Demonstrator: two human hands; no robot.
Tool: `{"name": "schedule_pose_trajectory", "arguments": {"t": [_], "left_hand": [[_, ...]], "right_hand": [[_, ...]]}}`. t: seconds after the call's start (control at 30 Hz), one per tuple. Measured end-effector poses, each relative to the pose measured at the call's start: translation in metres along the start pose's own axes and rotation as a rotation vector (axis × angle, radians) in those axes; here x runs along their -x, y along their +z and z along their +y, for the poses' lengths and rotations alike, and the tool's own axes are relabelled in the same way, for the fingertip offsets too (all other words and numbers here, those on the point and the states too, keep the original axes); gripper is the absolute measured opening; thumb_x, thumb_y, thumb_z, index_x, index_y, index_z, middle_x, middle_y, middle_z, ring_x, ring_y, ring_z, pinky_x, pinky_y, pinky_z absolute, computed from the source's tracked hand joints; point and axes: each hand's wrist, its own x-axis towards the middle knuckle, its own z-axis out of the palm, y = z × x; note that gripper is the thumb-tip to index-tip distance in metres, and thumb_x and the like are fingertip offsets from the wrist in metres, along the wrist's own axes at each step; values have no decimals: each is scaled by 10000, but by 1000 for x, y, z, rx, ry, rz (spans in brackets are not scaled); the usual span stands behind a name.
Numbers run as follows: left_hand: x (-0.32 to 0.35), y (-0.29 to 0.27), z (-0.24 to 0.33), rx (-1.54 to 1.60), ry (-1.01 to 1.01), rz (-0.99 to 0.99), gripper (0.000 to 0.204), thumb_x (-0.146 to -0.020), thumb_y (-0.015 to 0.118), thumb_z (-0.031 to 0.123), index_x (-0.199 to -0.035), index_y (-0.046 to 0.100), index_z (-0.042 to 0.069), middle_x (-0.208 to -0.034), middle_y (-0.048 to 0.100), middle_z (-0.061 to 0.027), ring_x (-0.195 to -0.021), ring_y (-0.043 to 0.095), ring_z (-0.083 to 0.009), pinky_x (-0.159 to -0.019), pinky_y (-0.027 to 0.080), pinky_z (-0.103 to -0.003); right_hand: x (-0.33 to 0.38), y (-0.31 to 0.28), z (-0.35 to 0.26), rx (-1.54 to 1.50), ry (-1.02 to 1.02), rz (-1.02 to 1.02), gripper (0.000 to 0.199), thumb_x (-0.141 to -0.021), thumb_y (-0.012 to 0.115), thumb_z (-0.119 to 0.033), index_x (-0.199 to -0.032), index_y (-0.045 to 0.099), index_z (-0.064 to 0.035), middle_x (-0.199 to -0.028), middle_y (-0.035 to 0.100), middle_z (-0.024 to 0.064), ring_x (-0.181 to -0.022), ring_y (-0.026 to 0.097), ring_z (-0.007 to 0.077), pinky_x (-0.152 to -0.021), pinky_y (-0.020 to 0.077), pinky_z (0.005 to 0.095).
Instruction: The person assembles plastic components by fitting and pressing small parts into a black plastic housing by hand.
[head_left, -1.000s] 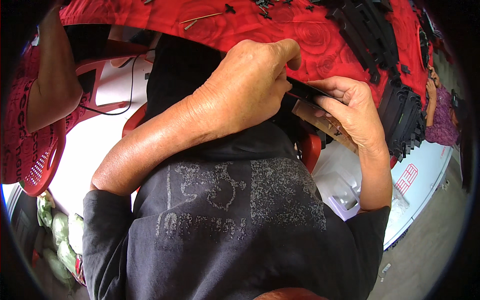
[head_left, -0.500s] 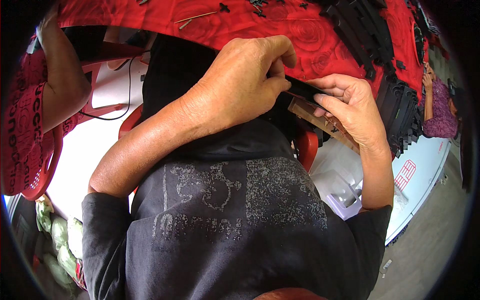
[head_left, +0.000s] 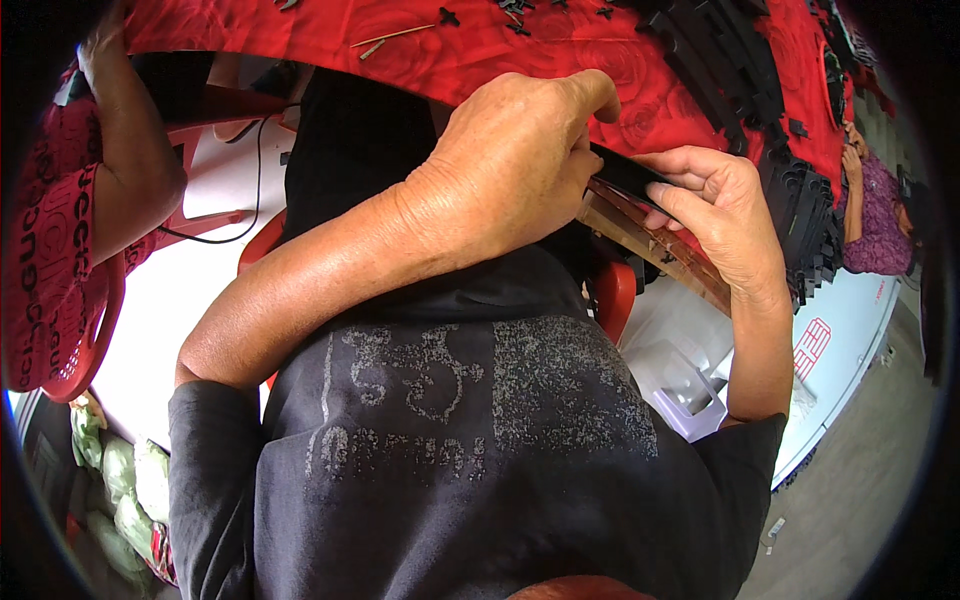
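A thin black strip (head_left: 622, 176) spans the gap between my two hands, just off the near edge of the red table. My right hand (head_left: 720, 210) pinches it between thumb and fingers. My left hand (head_left: 520, 160) is closed at the strip's other end, its thumb and finger pressed together there; the fingertips are partly hidden. Below the strip, a brown wooden edge (head_left: 640, 240) runs slantwise toward my right wrist.
Long black plastic pieces (head_left: 715, 70) are heaped on the red rose-patterned cloth (head_left: 590, 60), with more stacked (head_left: 795, 215) beyond my right hand. Thin sticks (head_left: 392, 36) and small black bits lie farther off. A person's arm (head_left: 140, 150) is at left, another person (head_left: 880, 210) at far right. A lavender plastic container (head_left: 695, 415) sits by my right forearm.
Both hands and the black strip have shifted slightly to the right. More of the wooden edge below the strip shows now. My grip looks the same.
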Motion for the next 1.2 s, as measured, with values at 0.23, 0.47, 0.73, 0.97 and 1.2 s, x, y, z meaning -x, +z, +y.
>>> {"name": "schedule_pose_trajectory", "arguments": {"t": [0.23,0.47,0.73,0.97,1.2], "left_hand": [[-5,-4,2,33,13,18,284,-835,705,-19,-1109,629,-13,-719,656,-89,-645,647,-160,-590,504,-309],[-6,-6,-6,173,-86,-50,312,-847,697,-31,-1147,612,-12,-713,634,-51,-632,594,-91,-580,480,-274],[-8,-4,-6,79,-25,-18,317,-850,696,-30,-1154,610,-7,-705,626,-53,-623,585,-101,-579,477,-281],[-5,2,-4,10,-1,5,323,-830,697,-34,-1142,615,-11,-677,624,-86,-601,625,-168,-573,499,-314],[-4,7,-3,-44,12,51,321,-817,687,-45,-1130,621,-10,-656,610,-98,-594,634,-194,-565,496,-330]], "right_hand": [[-2,-2,-3,6,-47,35,246,-922,642,40,-1159,707,48,-960,757,113,-736,672,89,-684,554,218],[-7,2,5,-11,-72,19,244,-925,643,30,-1160,708,45,-943,752,99,-729,659,81,-669,553,219],[-12,-1,9,-8,-47,7,244,-923,649,17,-1159,705,45,-942,751,93,-741,670,85,-671,556,218],[-13,2,10,-29,-60,-8,247,-916,637,21,-1153,702,51,-964,750,108,-806,691,110,-734,579,244],[-13,1,8,-9,-73,-29,257,-902,629,32,-1147,700,57,-979,748,108,-871,707,133,-781,584,266]]}}
